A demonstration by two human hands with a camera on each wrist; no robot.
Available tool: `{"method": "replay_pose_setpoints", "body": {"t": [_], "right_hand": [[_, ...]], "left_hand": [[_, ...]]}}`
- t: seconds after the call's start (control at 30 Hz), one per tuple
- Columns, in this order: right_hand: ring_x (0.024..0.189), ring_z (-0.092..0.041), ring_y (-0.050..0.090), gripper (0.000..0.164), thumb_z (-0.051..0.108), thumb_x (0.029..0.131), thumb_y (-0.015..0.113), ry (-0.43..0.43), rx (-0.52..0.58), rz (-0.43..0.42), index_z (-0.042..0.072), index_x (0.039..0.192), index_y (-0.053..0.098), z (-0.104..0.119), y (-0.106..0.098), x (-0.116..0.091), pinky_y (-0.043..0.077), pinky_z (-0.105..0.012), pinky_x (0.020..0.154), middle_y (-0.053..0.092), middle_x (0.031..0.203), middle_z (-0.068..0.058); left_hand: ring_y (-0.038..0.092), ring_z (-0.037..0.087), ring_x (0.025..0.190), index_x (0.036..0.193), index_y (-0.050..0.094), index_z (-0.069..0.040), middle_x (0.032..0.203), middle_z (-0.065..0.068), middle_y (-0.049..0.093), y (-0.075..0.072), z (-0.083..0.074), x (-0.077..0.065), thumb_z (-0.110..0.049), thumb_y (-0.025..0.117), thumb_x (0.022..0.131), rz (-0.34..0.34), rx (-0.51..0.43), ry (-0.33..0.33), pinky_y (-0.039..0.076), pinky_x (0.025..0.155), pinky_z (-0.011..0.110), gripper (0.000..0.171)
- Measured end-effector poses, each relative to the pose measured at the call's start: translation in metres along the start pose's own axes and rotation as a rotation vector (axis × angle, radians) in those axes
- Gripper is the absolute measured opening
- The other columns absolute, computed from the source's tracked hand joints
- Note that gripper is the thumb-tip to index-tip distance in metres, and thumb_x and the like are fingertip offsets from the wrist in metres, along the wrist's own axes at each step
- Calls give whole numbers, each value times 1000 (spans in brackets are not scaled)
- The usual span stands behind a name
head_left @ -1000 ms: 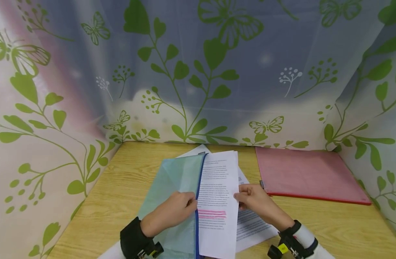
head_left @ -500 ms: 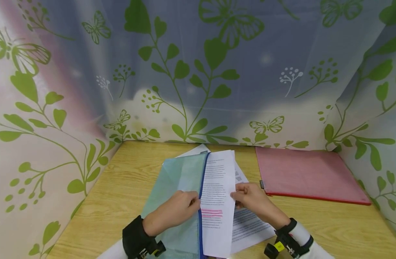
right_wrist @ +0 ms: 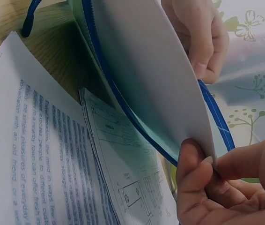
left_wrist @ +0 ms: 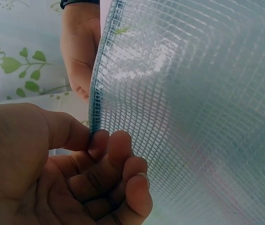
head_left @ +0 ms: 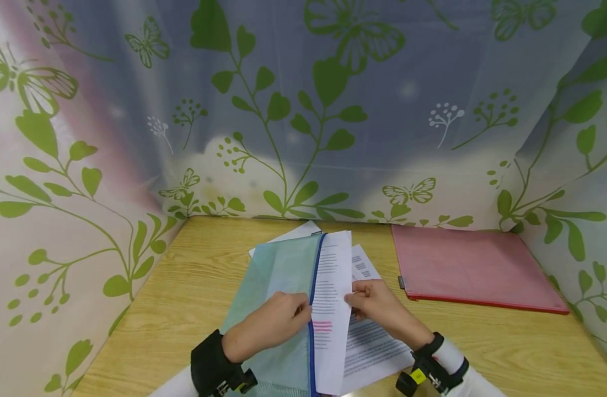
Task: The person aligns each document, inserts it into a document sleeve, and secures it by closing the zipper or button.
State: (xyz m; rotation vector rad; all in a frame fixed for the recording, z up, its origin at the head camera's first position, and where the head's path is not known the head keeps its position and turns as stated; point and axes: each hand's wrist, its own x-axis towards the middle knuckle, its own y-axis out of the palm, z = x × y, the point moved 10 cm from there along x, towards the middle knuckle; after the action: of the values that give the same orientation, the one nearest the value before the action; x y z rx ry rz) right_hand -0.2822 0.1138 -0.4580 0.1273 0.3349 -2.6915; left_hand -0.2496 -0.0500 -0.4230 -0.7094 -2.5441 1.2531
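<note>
A light-green mesh zipper pouch (head_left: pixel 278 270) with a blue zip edge is tilted up from the table in the head view. My left hand (head_left: pixel 270 322) pinches its open edge between thumb and fingers. White printed paper (head_left: pixel 333 275) with pink highlighted lines stands partly within the pouch mouth. Its outer edge is pinched by my right hand (head_left: pixel 382 309). The right wrist view has the paper (right_wrist: pixel 156 75) between the two blue zip edges; its inner part is hidden by the pouch. How many sheets I hold cannot be told.
More printed sheets (head_left: pixel 375 350) lie on the wooden table (head_left: pixel 159 298) under and right of the pouch. Another white sheet corner (head_left: pixel 305 229) pokes out behind it. A red mesh zipper pouch (head_left: pixel 477 270) lies flat at the right. Patterned curtains (head_left: pixel 407 138) surround the table.
My right hand has moved left with the paper, so less of the paper shows outside the pouch. The pouch edge and my left hand have shifted slightly right.
</note>
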Motion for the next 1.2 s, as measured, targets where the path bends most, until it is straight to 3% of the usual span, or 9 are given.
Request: {"method": "replay_pose_setpoints", "body": {"t": [0.13,0.3,0.57,0.9,1.2], "right_hand": [[64,-12,56,25,11,101,61,-8,-13,2,-7,115,69,0,3,2,50,-26,61,71,78,-7],[62,-12,53,16,11,100,62,-2,-19,-4,-4,96,65,-1,10,6,43,-24,58,64,67,-5],[57,-10,48,15,11,100,63,23,14,-1,-3,95,62,-1,19,12,34,-21,52,56,60,0],[48,-10,40,32,11,98,65,6,6,2,9,73,45,-2,30,19,30,-23,49,46,53,1],[44,-10,41,33,10,99,62,-16,-9,17,10,72,45,0,40,22,28,-23,45,42,49,4]], "left_hand": [[31,6,46,68,45,-18,57,-6,33,1,-1,1,-17,49,107,5,5,6,27,49,21,39],[30,7,46,69,46,-18,57,-6,33,2,-3,1,-17,48,107,20,1,13,27,49,21,38],[32,6,46,70,48,-18,58,-7,34,1,-10,1,-15,49,107,8,5,42,27,50,20,37],[30,6,45,70,45,-19,57,-7,32,2,-14,1,-15,49,107,18,-13,51,27,49,20,37],[28,5,46,72,45,-18,57,-7,32,4,-20,3,-15,47,107,21,-11,88,26,49,20,35]]}}
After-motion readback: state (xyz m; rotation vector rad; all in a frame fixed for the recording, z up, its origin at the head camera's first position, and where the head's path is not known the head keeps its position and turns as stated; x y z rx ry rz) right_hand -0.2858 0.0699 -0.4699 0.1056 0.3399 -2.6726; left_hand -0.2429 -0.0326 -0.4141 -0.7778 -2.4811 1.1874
